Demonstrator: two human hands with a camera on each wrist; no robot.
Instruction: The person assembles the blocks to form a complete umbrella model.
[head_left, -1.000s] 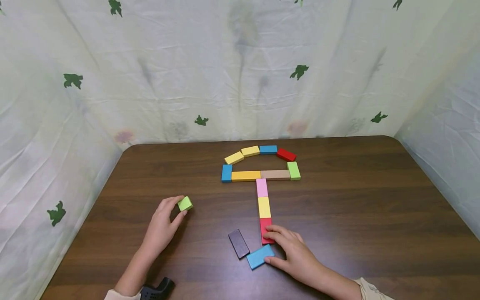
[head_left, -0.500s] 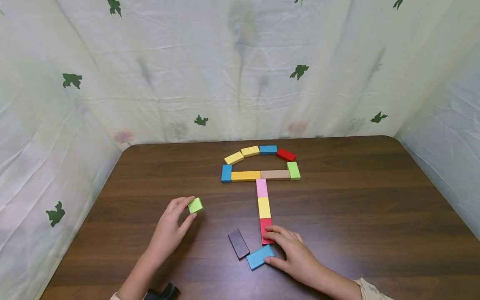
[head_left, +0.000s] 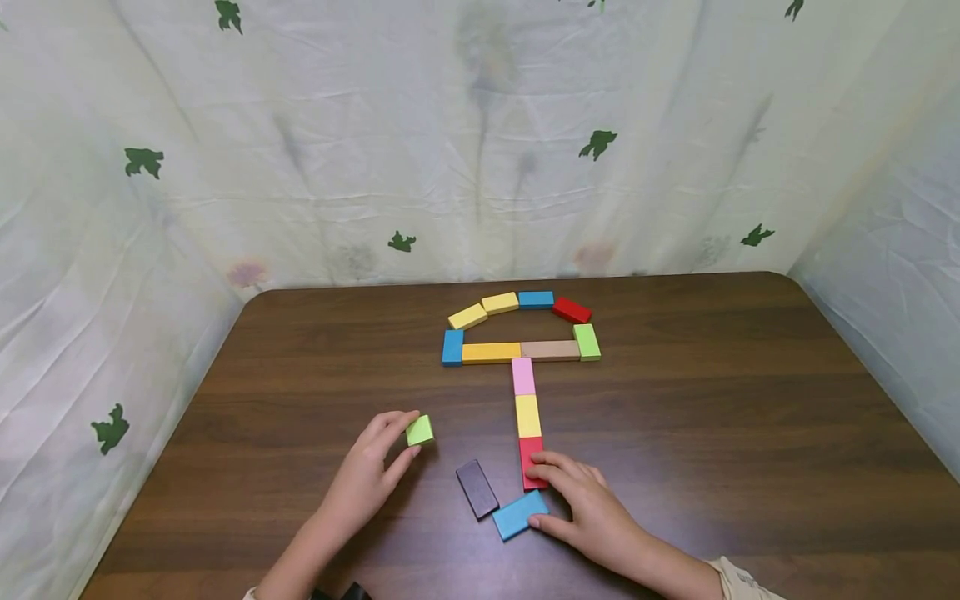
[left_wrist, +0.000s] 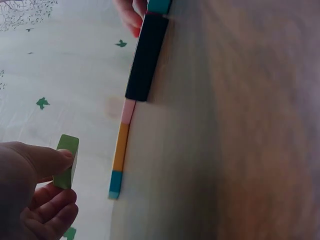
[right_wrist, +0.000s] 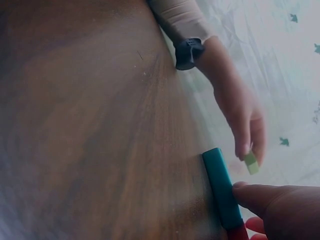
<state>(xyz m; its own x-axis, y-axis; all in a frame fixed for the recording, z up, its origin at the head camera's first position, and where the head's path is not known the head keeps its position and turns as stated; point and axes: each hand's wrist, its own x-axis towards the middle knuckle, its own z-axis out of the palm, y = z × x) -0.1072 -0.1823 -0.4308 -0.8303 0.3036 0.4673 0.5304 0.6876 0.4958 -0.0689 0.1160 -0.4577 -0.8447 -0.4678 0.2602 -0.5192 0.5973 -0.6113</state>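
My left hand (head_left: 367, 471) pinches a light green block (head_left: 420, 431) between thumb and fingers, held above the table left of the other blocks. In the left wrist view, the thumb lies across the green block (left_wrist: 67, 142). My right hand (head_left: 600, 517) is at the lower end of a column of blocks. Its fingertips rest on the red block (head_left: 530, 452), while its thumb touches the right end of a light blue block (head_left: 516, 517). A dark grey block (head_left: 477, 490) lies at a slant, its lower corner by the light blue one.
Above the red block, a yellow block (head_left: 528, 415) and a pink block (head_left: 523, 377) continue the column. It meets a row of an orange block (head_left: 491, 353) and a tan block (head_left: 551, 350), arched over by several coloured blocks. A patterned cloth (head_left: 480, 150) hangs behind the wooden table (head_left: 712, 417).
My left hand has carried the green block rightward and toward the near side of the table, closer to the dark grey block. My right hand has stayed in place.
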